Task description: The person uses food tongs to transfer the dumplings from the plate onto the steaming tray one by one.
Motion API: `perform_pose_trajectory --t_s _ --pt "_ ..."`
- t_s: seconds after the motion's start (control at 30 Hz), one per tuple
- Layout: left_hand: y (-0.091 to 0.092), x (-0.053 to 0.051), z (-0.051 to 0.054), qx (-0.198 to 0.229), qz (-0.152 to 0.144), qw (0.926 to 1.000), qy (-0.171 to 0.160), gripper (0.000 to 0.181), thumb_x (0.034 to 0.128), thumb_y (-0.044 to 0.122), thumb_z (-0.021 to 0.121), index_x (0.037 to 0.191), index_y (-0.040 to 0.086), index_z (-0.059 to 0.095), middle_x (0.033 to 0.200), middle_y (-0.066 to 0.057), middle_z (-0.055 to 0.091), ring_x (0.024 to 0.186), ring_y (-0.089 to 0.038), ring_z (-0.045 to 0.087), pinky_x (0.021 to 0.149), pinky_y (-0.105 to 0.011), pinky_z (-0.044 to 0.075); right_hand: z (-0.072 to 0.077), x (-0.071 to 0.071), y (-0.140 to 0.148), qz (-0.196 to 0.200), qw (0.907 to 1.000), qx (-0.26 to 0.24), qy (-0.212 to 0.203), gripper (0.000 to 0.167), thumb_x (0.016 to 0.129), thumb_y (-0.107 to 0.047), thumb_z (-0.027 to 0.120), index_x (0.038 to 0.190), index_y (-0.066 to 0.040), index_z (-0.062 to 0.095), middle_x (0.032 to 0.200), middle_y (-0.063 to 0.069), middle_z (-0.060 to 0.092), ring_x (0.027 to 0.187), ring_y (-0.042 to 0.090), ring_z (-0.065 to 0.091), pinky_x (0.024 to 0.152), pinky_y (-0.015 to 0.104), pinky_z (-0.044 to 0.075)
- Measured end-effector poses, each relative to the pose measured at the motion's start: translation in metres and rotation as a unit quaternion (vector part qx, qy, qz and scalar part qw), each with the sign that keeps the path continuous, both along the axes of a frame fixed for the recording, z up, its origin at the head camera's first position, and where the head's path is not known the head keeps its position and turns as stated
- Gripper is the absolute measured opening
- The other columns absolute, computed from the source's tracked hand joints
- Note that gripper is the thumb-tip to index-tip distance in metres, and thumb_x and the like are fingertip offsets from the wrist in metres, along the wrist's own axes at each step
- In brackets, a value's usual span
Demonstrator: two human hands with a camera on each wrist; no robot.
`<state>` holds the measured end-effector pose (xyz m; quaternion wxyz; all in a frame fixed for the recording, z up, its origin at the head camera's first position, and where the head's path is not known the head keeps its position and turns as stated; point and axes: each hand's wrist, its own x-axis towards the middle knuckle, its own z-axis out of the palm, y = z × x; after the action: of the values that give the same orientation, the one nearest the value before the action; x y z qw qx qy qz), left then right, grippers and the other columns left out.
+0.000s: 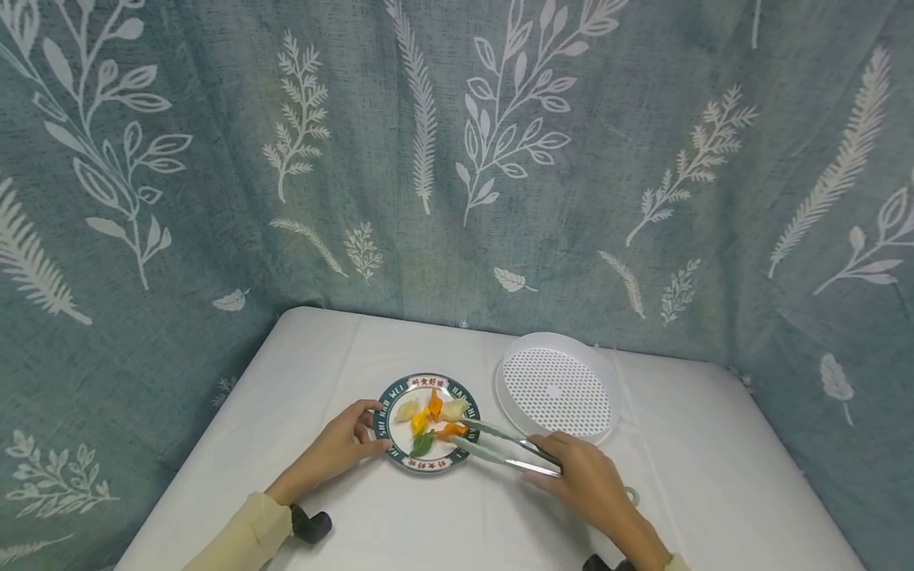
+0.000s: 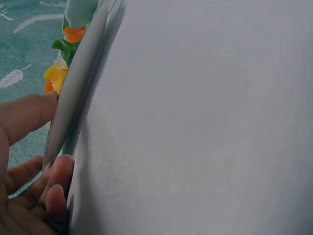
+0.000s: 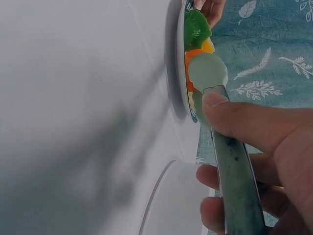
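Note:
My left hand (image 1: 339, 444) holds the left edge of a round plate (image 1: 469, 400) with a dark green, lettered rim. In the left wrist view, the thumb (image 2: 29, 115) is on the upper side and fingers (image 2: 61, 171) are beneath the rim. Several dumpling-shaped pieces lie on the plate: a green one (image 1: 422, 444), a yellow one (image 1: 420, 421), orange ones (image 1: 435, 405) and pale ones (image 1: 407, 410). My right hand (image 1: 585, 480) grips tongs (image 1: 489, 454) with pale green tips and metal arms. Their tips reach over the plate's right side, around an orange piece (image 1: 450, 431).
A round white steamer tray (image 1: 557, 388) with a perforated base stands at the back right, close behind the right hand. The table (image 1: 343, 523) has a white cover. Patterned teal curtains (image 1: 428, 159) enclose its back and sides.

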<state>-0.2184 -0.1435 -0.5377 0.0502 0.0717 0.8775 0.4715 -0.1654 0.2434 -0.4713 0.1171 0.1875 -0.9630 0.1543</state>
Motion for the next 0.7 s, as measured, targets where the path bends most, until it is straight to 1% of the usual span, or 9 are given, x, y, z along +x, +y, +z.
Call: perform_pose_trajectory --t_s 0.17,0.33,0.43,0.53,0.7 --pt "0.000 -0.001 0.000 -0.006 -0.002 1.0000 0.004 0.066 0.0843 0.025 0.087 0.141 0.013 0.055 0.107 0.000 0.058 0.081 -0.014 0.053 0.069 -0.029 0.046 0.000 -0.003 -0.005 -0.001 0.9998 0.017 -0.008 0.051 0.076 -0.045 0.089 0.117 -0.016 0.078 0.092 -0.009 0.069 0.071 0.006 0.051 0.061 0.028 0.044" --pt "0.000 -0.001 0.001 -0.006 -0.001 1.0000 0.002 0.066 0.0843 0.026 0.087 0.141 0.013 0.055 0.107 0.000 0.058 0.082 -0.014 0.054 0.069 -0.030 0.046 0.001 -0.007 -0.009 -0.006 0.9995 0.028 -0.015 0.051 0.077 -0.048 0.088 0.115 -0.017 0.078 0.086 -0.009 0.067 0.068 0.007 0.049 0.060 0.028 0.043" --pt "-0.001 0.000 0.002 -0.005 0.001 1.0000 0.000 0.066 0.0841 0.026 0.087 0.141 0.013 0.055 0.107 -0.001 0.058 0.081 -0.015 0.053 0.068 -0.030 0.046 0.002 -0.010 -0.013 -0.005 0.9991 0.038 -0.015 0.052 0.077 -0.051 0.087 0.115 -0.016 0.078 0.086 -0.008 0.069 0.068 0.007 0.050 0.061 0.028 0.043" --pt "-0.001 0.000 0.002 -0.003 0.001 1.0000 -0.001 0.066 0.0839 0.026 0.087 0.141 0.012 0.055 0.107 -0.001 0.058 0.081 -0.015 0.053 0.068 -0.030 0.046 0.001 -0.012 -0.015 0.000 0.9986 0.053 -0.006 0.053 0.077 -0.053 0.086 0.114 -0.016 0.078 0.088 -0.008 0.070 0.068 0.007 0.050 0.061 0.027 0.043" --pt "-0.001 0.001 0.001 0.001 -0.001 1.0000 -0.001 0.066 0.0839 0.027 0.087 0.140 0.013 0.056 0.107 -0.001 0.058 0.081 -0.015 0.053 0.067 -0.029 0.045 -0.003 -0.015 -0.017 0.008 0.9978 0.066 -0.004 0.050 0.078 -0.056 0.084 0.109 -0.017 0.078 0.074 -0.014 0.059 0.063 0.005 0.043 0.056 0.024 0.038"
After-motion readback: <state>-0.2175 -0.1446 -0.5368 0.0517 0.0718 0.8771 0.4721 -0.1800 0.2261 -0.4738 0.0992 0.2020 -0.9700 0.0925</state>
